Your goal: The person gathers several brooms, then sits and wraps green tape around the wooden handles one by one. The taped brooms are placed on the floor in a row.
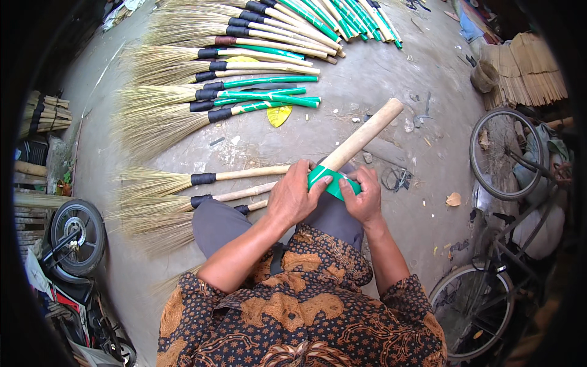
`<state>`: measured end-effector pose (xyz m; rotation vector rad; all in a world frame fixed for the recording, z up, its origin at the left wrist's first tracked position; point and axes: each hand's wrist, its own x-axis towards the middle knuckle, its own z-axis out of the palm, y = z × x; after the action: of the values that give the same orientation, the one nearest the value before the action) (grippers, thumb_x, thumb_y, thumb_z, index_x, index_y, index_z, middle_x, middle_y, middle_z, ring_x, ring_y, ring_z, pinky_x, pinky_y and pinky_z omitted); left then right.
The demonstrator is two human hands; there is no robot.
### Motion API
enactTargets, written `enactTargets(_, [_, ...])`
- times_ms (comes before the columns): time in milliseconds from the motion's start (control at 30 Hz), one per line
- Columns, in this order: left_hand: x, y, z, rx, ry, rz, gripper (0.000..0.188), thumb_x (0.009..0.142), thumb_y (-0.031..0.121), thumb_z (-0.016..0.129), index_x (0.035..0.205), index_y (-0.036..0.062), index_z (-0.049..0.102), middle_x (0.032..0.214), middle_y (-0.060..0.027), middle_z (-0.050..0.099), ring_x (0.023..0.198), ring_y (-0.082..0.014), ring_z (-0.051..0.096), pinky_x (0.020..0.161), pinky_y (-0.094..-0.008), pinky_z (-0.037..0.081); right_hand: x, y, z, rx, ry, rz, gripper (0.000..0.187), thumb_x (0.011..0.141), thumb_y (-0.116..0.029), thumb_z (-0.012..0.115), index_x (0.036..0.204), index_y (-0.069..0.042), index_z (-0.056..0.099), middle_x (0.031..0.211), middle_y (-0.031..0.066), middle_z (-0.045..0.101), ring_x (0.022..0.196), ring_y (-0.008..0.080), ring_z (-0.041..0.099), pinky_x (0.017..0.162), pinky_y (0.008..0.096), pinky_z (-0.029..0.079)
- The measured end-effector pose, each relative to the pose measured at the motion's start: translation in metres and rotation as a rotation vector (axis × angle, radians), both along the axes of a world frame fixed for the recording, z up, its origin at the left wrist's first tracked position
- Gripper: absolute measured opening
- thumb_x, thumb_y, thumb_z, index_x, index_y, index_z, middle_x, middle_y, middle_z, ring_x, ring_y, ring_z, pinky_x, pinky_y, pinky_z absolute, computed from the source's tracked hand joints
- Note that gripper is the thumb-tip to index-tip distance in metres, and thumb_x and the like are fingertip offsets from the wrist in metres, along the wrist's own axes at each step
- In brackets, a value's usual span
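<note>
A pale wooden handle (365, 133) slants up and away over my lap, its far end bare. Around its near part goes a strip of green plastic sheet (331, 185). My left hand (292, 194) is closed round the handle and the wrap, its thumb pressed on the green. My right hand (365, 197) pinches the strip's right side between thumb and fingers. The handle's lower end is hidden behind my hands. To the left of my left hand lie several grass brooms with bare handles (252, 173) and black bindings.
Finished-looking brooms with green-wrapped handles (269, 81) fan out across the far left floor. A yellow leaf-shaped piece (279, 116) lies beside them. A bicycle (506, 156) stands at the right, a motorcycle wheel (77, 237) at the left. A small pot (485, 76) sits at the far right.
</note>
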<state>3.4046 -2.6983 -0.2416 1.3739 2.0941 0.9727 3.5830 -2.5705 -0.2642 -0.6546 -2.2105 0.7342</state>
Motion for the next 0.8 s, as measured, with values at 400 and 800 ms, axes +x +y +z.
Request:
enactTargets(400, [-0.004,0.002,0.002,-0.132,-0.334,-0.011,0.042,0.115,0.041,0.049,0.117,0.0007,0.06,0.082,-0.0208,0.067,0.088,-0.0458,0.069,0.078,-0.0505,0.057,0.004,-0.002,-0.004,-0.03,0.016,0.007,0.029,0.091,-0.027,0.082,0.082,-0.008,0.063,0.078,0.0084,0.06,0.076,0.0311,0.058,0.075,0.0433,0.04])
enactTargets(800, [-0.002,0.008,-0.002,-0.147,-0.335,-0.079,0.054,0.114,0.052,0.045,0.117,-0.0001,0.059,0.089,-0.0243,0.07,0.092,-0.0468,0.07,0.081,-0.0525,0.055,0.014,-0.001,-0.009,-0.051,0.054,0.001,0.027,0.096,-0.025,0.078,0.085,-0.005,0.063,0.081,0.0104,0.061,0.078,0.0326,0.055,0.076,0.044,0.042])
